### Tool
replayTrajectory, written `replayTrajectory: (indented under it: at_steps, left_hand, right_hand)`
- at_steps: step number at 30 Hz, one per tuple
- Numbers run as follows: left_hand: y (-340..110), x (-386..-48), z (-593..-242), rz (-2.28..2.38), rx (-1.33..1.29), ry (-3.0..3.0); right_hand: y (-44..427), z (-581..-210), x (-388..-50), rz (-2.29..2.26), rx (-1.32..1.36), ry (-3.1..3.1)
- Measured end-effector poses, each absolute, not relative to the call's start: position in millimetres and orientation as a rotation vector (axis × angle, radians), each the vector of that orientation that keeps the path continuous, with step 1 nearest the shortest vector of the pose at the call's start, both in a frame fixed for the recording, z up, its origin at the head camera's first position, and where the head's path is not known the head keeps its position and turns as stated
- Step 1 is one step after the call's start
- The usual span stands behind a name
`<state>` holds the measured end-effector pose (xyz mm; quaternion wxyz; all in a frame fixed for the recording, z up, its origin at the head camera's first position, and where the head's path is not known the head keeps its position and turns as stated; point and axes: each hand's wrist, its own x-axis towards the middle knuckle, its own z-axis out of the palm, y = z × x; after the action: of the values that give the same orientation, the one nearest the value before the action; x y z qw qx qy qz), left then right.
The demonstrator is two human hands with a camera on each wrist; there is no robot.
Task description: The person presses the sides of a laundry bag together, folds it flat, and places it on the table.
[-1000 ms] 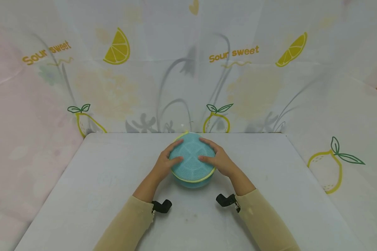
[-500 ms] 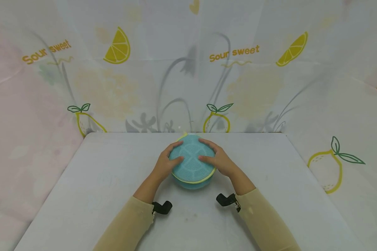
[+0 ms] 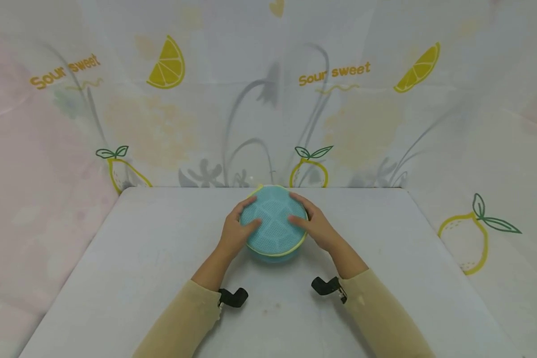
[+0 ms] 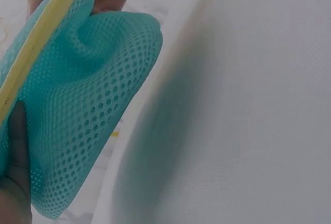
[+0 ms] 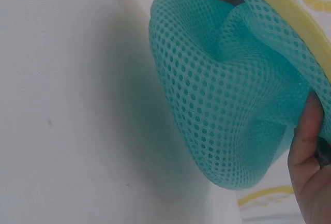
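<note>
A round teal mesh laundry bag (image 3: pixel 275 231) with a yellow zipper edge sits between both hands near the table's far edge. My left hand (image 3: pixel 235 232) grips its left side, the thumb lying across the top. On the opposite side my right hand (image 3: pixel 316 227) holds the rim, its thumb also over the mesh. Most other fingertips go out of sight beneath or behind the bag in the head view. Seen from the left wrist, the soft mesh wall (image 4: pixel 93 100) sags below the yellow edge. In the right wrist view the bag (image 5: pixel 207 94) hangs tilted, with folds in its side.
A white table (image 3: pixel 161 248) spreads around the bag, its far edge just behind it. Behind stands a fabric backdrop (image 3: pixel 250 124) printed with lemons and words. Black wrist-worn devices (image 3: pixel 233 297) stick out inward below the hands.
The bag has shifted slightly away from me, or upward, with both hands. My right hand's fingers have slid a little to the right along the bag.
</note>
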<state>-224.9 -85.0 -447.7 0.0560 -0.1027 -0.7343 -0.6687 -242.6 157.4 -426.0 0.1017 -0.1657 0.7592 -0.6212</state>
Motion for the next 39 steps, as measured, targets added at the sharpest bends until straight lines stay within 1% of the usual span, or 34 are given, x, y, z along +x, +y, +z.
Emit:
replayTrajectory:
  at_steps: [5,20,39]
  left_hand:
    - [-84,-225,-448,-2.096,-0.220,-2.180]
    - [-73,-224,-445,-2.238,-0.086,-1.986]
    - [-68,-221,-450,-2.302,-0.162,-2.084]
  right_hand:
    - [161,-425,-238,-1.789,-0.503,2.239]
    - [156,-426,-233,-1.784,-0.528,2.190]
    - [153,-434,-236,-1.935,-0.449,2.117]
